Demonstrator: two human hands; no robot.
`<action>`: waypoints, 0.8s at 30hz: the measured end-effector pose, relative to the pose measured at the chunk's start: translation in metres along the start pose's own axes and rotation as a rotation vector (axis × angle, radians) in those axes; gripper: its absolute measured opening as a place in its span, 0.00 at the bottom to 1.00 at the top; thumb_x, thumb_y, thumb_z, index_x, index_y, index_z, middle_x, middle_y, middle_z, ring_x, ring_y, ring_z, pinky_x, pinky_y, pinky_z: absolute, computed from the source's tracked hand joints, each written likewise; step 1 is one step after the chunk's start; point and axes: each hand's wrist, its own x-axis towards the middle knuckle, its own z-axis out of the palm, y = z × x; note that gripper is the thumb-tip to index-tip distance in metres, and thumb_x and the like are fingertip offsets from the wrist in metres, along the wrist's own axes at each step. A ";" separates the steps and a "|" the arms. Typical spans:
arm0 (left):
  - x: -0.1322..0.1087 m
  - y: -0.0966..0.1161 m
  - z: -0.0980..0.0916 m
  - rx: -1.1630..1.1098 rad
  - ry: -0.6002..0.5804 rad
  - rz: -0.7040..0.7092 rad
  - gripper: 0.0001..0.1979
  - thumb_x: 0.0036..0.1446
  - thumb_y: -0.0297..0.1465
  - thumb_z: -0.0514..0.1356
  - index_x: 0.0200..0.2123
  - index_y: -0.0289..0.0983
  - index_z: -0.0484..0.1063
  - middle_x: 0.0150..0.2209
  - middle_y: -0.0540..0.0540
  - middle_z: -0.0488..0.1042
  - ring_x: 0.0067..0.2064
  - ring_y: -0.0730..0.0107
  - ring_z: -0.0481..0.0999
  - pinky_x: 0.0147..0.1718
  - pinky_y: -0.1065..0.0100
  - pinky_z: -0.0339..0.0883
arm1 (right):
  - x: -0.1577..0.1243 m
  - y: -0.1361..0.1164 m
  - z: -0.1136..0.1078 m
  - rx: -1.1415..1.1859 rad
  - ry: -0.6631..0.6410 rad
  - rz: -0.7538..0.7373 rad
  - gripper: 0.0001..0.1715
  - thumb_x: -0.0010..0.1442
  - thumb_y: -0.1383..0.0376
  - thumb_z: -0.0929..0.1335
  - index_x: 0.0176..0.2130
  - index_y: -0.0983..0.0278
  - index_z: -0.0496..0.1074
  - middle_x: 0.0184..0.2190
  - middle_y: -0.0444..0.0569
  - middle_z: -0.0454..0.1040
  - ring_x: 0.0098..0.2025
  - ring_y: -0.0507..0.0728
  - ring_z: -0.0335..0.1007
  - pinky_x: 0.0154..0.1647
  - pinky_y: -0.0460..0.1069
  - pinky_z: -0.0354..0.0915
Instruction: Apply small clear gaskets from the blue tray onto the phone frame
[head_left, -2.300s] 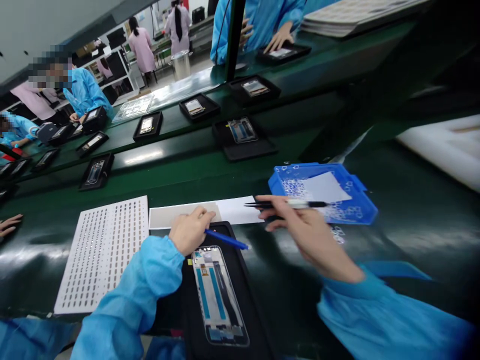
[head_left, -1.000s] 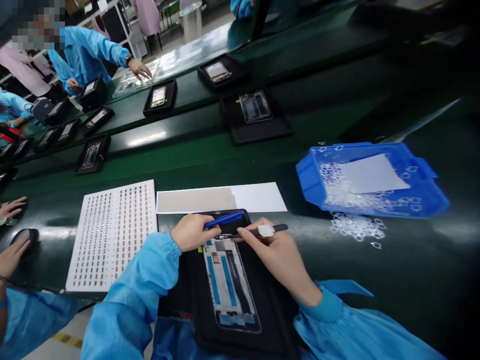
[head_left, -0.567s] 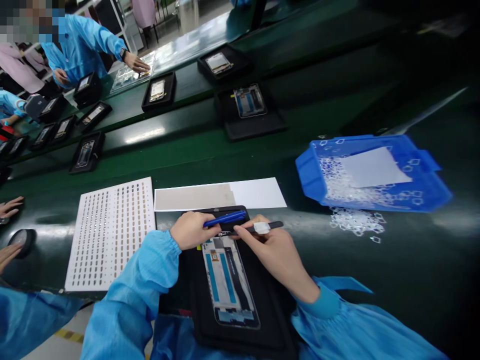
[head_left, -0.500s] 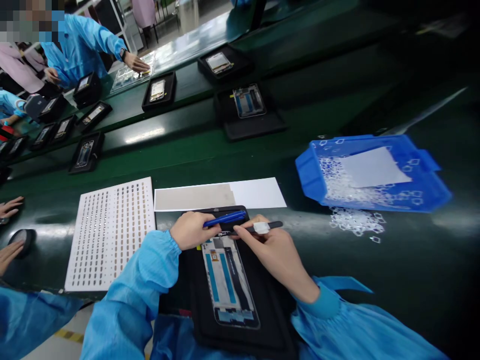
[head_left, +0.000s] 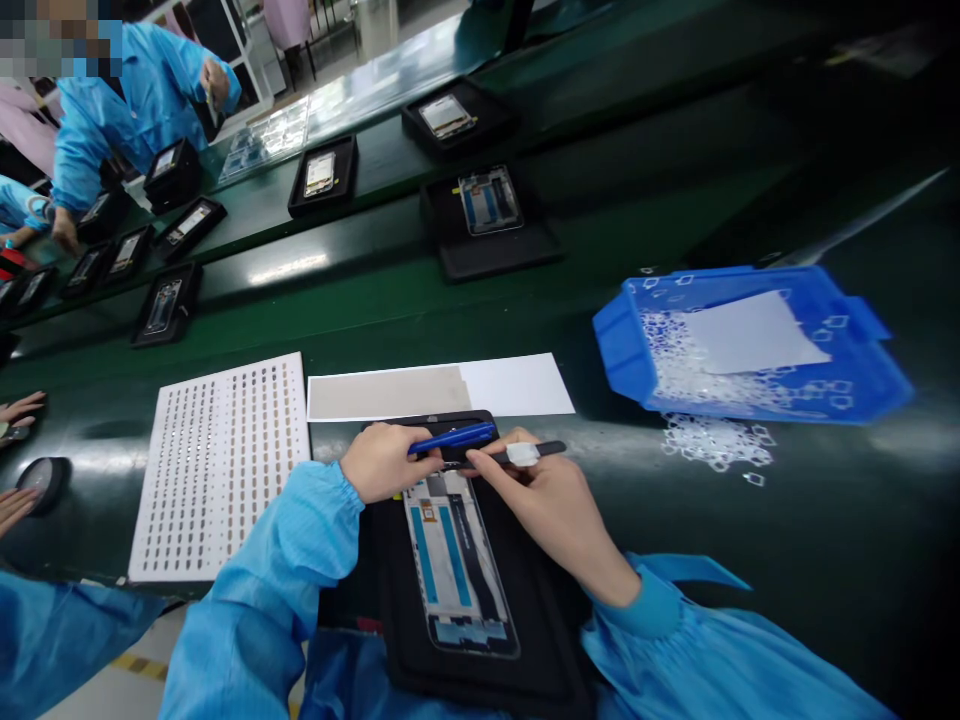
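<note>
A phone frame with blue strips and a black flex strip lies in a black foam tray in front of me. My left hand is closed on a blue pen-like tool, over the frame's far end. From the other side my right hand pinches dark tweezers wrapped with white tape, their tip close to the left fingertips. The fingers hide whatever small part sits at the top of the frame.
White board with rows of small parts on the left; white sheet beyond the tray. A blue bin of small clear pieces stands right, a loose pile before it. More trays line the bench. Co-workers' hands are at left.
Both my hands and the frame stay almost in place. Across the bench, a co-worker has lifted one hand off the clear sheet and reached the other down toward the trays.
</note>
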 end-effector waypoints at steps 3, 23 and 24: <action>-0.001 0.002 0.002 0.051 0.006 -0.021 0.08 0.59 0.36 0.59 0.38 0.43 0.76 0.29 0.53 0.75 0.32 0.69 0.73 0.28 0.71 0.57 | 0.000 -0.001 0.000 -0.016 0.006 0.005 0.20 0.58 0.49 0.65 0.28 0.61 0.70 0.25 0.48 0.74 0.27 0.59 0.71 0.22 0.49 0.59; -0.004 0.002 0.006 0.095 0.032 -0.032 0.09 0.60 0.39 0.57 0.39 0.44 0.74 0.30 0.52 0.76 0.34 0.66 0.76 0.30 0.71 0.60 | -0.005 -0.001 -0.001 -0.184 0.051 -0.309 0.22 0.65 0.50 0.63 0.29 0.62 0.70 0.22 0.43 0.69 0.19 0.52 0.62 0.22 0.48 0.56; -0.005 0.002 0.006 0.096 0.032 -0.035 0.09 0.60 0.39 0.57 0.39 0.44 0.74 0.31 0.52 0.76 0.34 0.66 0.76 0.30 0.70 0.61 | -0.006 -0.001 0.000 -0.194 0.060 -0.316 0.22 0.65 0.50 0.63 0.29 0.62 0.70 0.22 0.44 0.69 0.19 0.52 0.63 0.22 0.48 0.56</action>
